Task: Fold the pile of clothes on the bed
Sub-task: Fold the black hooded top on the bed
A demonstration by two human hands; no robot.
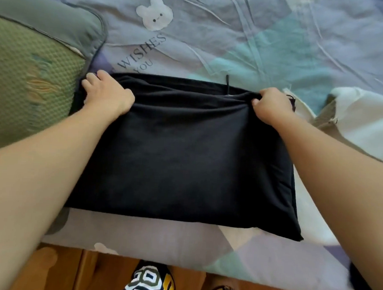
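A black garment (180,157) lies folded into a wide rectangle on the bed, near its front edge. A thin black drawstring pokes out past its far edge. My left hand (106,94) grips the garment's far left corner, fingers curled over the fabric. At the far right corner my right hand (271,105) pinches a bunched fold of the cloth. Both forearms reach over the garment's sides.
A green pillow (33,68) sits at the left, touching the garment. White and cream clothes (362,128) lie at the right. The bedsheet (237,46) has a bunny print. Dark fabric (359,280) lies at the lower right; wooden floor and patterned slippers are below.
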